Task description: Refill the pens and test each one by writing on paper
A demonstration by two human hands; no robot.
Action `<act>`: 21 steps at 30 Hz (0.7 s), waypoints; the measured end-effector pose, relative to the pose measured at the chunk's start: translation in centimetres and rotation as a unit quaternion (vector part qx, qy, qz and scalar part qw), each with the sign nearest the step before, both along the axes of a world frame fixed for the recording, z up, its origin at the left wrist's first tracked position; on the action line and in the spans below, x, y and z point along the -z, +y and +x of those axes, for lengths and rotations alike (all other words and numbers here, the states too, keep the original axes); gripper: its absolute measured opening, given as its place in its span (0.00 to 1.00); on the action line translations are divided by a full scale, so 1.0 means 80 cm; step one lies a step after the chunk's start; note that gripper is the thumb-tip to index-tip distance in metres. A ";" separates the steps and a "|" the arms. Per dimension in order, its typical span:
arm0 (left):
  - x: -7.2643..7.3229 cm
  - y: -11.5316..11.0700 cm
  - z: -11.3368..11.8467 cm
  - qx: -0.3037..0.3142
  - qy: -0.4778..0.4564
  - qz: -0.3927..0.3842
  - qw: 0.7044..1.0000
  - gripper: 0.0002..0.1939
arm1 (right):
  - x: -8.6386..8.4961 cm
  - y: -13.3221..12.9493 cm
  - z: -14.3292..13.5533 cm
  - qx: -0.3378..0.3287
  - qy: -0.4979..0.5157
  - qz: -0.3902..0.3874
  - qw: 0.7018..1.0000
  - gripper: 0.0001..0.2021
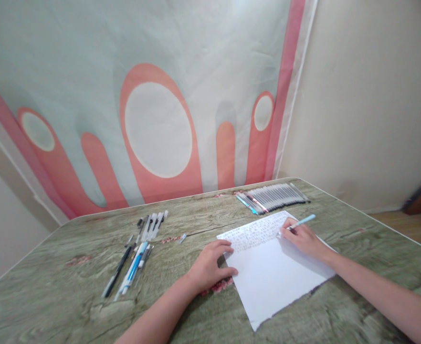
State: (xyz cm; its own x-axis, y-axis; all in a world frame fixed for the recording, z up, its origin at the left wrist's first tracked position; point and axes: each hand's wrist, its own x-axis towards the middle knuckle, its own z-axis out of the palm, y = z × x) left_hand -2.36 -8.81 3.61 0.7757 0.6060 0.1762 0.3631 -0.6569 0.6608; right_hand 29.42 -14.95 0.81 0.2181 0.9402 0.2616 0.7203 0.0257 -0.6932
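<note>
A white sheet of paper (268, 286) lies slanted on the table, its upper part covered with several lines of handwriting and its lower part blank. My right hand (301, 239) is closed round a pen (306, 220) with a light blue end; the tip meets the paper near the end of the written lines. My left hand (210, 265) rests at the sheet's left edge, thumb and fingers spread apart, fingertips touching the paper.
A wood-patterned table (182, 220) carries a long row of pens (278, 198) at the back right. To the left lie several loose pens (133, 267) and clear caps (155, 224). One small clear piece (182, 238) lies near the middle. A printed backdrop (203, 57) hangs behind.
</note>
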 end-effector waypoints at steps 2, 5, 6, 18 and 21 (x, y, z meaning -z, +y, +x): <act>0.000 0.000 0.000 0.001 0.001 0.001 1.000 0.23 | 0.002 0.001 0.001 -0.001 0.003 -0.003 1.000 0.08; 0.001 0.000 0.000 0.000 -0.001 0.005 1.000 0.24 | 0.004 0.002 0.003 0.002 0.000 0.001 1.000 0.08; 0.002 0.001 0.000 0.000 -0.003 0.005 1.000 0.24 | 0.005 0.002 0.004 0.002 -0.002 0.002 1.000 0.08; 0.004 0.002 -0.001 0.005 -0.001 0.011 1.000 0.24 | 0.008 0.002 0.008 -0.003 -0.002 -0.009 1.000 0.08; 0.003 0.001 -0.001 0.006 0.002 0.012 1.000 0.24 | 0.007 0.002 0.007 0.000 -0.002 -0.009 1.000 0.08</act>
State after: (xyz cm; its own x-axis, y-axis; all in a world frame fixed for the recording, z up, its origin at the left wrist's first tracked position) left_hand -2.48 -8.69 3.34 0.7832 0.5928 0.1878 0.3580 -0.6768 0.6433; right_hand 30.00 -14.79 0.23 0.2160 0.9448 0.2463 0.7234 0.0145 -0.6903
